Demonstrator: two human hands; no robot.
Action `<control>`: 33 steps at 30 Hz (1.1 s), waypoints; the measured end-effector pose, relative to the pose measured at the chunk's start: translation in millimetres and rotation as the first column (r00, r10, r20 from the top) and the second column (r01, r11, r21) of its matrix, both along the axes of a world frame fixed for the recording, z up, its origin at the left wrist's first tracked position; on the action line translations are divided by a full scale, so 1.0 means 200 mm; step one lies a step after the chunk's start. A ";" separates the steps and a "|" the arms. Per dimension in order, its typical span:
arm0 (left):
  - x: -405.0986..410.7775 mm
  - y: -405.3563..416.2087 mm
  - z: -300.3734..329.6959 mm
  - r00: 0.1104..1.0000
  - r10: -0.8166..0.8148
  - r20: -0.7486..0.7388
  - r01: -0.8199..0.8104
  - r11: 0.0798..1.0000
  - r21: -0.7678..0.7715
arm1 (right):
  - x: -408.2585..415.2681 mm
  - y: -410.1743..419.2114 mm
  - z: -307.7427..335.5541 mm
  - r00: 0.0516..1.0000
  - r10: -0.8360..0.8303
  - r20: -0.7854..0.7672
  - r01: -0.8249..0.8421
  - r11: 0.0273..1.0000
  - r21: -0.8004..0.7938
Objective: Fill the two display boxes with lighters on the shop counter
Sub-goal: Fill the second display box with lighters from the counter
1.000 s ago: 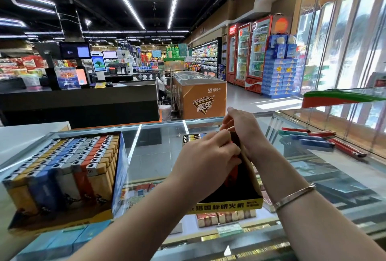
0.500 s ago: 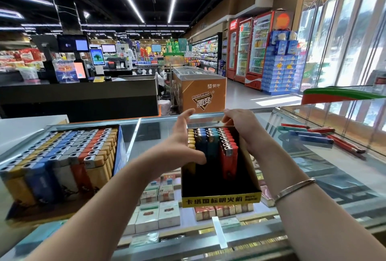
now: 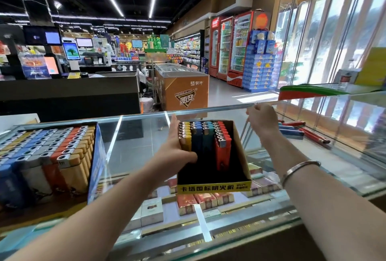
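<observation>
Your left hand (image 3: 177,152) lies flat-fingered against the left wall of the black-and-yellow cardboard display box (image 3: 213,185), thumb hooked across the near lighters, likely to steady it on the glass shop counter (image 3: 135,145). Inside, four rows of lighters (image 3: 203,135) fill the far part; the rightmost lane and the near end stand empty. Your right hand (image 3: 262,117) is past the box's far-right corner; fingers curled, possibly holding nothing, but blur leaves it unclear. Loose red and blue lighters (image 3: 300,132) lie to the right, well apart. The blue-sided box of lighters (image 3: 95,156) at left looks full. Bare glass separates the boxes.
</observation>
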State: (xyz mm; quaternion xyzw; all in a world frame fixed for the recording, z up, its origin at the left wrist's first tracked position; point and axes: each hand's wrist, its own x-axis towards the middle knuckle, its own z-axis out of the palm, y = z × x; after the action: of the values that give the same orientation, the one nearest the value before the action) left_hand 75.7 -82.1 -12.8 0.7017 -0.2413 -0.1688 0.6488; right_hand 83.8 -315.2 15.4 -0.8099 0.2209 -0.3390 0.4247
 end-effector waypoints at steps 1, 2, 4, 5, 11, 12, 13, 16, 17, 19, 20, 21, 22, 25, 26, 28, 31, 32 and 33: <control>0.00 -0.01 -0.01 1.000 0.012 -0.009 -0.012 1.000 -0.003 | -0.01 -0.06 0.00 0.997 -0.045 -0.055 0.038 0.992 -0.121; -0.01 -0.02 -0.01 1.000 0.021 -0.020 -0.021 1.000 -0.008 | -0.02 -0.13 -0.01 0.988 -0.092 -0.121 0.062 0.971 -0.232; -0.01 -0.03 -0.01 0.999 0.032 -0.033 -0.033 0.999 -0.021 | -0.05 -0.24 -0.04 0.940 -0.203 -0.274 0.080 0.912 -0.401; -0.01 -0.03 -0.02 0.999 0.041 -0.030 -0.042 0.999 -0.022 | -0.07 -0.29 -0.05 0.901 -0.262 -0.345 0.078 0.881 -0.467; -0.03 -0.05 -0.02 0.996 0.081 0.037 -0.080 0.996 -0.041 | -0.10 -0.40 -0.17 0.773 -0.404 -0.489 -0.015 0.758 -0.652; -0.03 -0.05 -0.02 0.995 0.085 0.044 -0.083 0.996 -0.044 | -0.08 -0.40 -0.18 0.774 -0.411 -0.481 -0.020 0.744 -0.668; -0.03 -0.05 -0.02 0.995 0.088 0.048 -0.086 0.995 -0.049 | -0.07 -0.39 -0.18 0.773 -0.420 -0.476 -0.027 0.728 -0.685; -0.02 -0.06 -0.03 0.995 0.083 0.046 -0.080 0.995 -0.068 | -0.03 -0.39 -0.18 0.763 -0.426 -0.486 -0.062 0.700 -0.711; -0.02 -0.06 -0.03 0.997 0.075 0.036 -0.072 0.995 -0.068 | -0.03 -0.39 -0.18 0.765 -0.427 -0.483 -0.070 0.689 -0.721; -0.01 -0.05 -0.03 0.998 0.067 0.019 -0.066 0.996 -0.058 | -0.02 -0.39 -0.18 0.780 -0.430 -0.454 -0.068 0.664 -0.745; 0.00 -0.05 -0.03 0.997 0.069 0.016 -0.068 0.996 -0.053 | -0.02 -0.38 -0.18 0.792 -0.427 -0.437 -0.059 0.659 -0.750; 0.00 -0.05 -0.04 0.997 0.072 0.016 -0.071 0.996 -0.050 | -0.02 -0.38 -0.18 0.807 -0.418 -0.417 -0.048 0.657 -0.752; 0.01 -0.05 -0.04 0.997 0.076 0.018 -0.075 0.996 -0.051 | -0.02 -0.37 -0.18 0.825 -0.404 -0.396 -0.041 0.655 -0.754; 0.01 -0.05 -0.04 0.996 0.082 0.028 -0.080 0.995 -0.059 | -0.02 -0.36 -0.17 0.851 -0.358 -0.385 -0.080 0.636 -0.768; 0.02 -0.05 -0.05 0.996 0.079 0.028 -0.077 0.995 -0.064 | -0.02 -0.36 -0.17 0.848 -0.341 -0.406 -0.101 0.648 -0.755; 0.03 -0.04 -0.05 0.997 0.074 0.020 -0.072 0.995 -0.070 | 0.00 -0.37 -0.16 0.823 -0.326 -0.466 -0.133 0.686 -0.716; 0.03 -0.04 -0.05 0.998 0.061 -0.001 -0.061 0.996 -0.071 | 0.01 -0.37 -0.16 0.780 -0.356 -0.515 -0.151 0.692 -0.706; 0.03 -0.04 -0.05 0.998 0.059 -0.004 -0.059 0.996 -0.071 | 0.02 -0.37 -0.16 0.771 -0.370 -0.518 -0.167 0.668 -0.725; 0.03 -0.04 -0.05 0.998 0.059 -0.010 -0.059 0.996 -0.070 | 0.03 -0.37 -0.16 0.769 -0.381 -0.514 -0.185 0.637 -0.749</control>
State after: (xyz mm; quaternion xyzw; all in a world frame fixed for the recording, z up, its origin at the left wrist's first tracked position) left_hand 82.3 -89.7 -23.5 0.6847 -0.2238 -0.1436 0.6786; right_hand 88.9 -389.8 -16.3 -0.9605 0.2320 -0.1315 -0.0790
